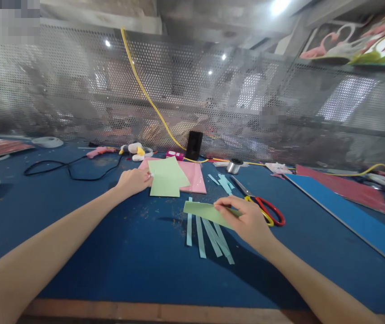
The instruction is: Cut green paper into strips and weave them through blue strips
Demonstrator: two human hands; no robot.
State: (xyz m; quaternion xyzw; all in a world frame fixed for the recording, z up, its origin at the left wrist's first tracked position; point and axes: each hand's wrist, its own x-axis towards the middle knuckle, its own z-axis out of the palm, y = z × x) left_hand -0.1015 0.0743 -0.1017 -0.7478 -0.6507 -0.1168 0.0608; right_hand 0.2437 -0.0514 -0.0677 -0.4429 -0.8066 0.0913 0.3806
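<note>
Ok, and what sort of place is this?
Likely a craft workshop: red-and-yellow scissors, light-blue strips and what looks like a pink glue gun lie on the blue worktable.

Lamp point(280, 6) glare top right | mesh point(87, 108) glints | shadow on table point(118, 261) | frame edges blurred, stretched

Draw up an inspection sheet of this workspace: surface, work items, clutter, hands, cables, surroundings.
Surface: blue tabletop, with small specks.
Work items: green paper overlapping pink sheets; pale blue strips loosely fanned; scissors with red and yellow handles, partly hidden by the right hand.
Clutter: wire-like spool, dark upright slab, pink glue-gun-like tool towards the back.
Hands: right pinches a green strip; left hand at the green paper's edge, grip unclear.
Cables: black cord looped at left; yellow cable hanging behind.
Surroundings: perforated metal panel; co-workers, nothing seen.
</note>
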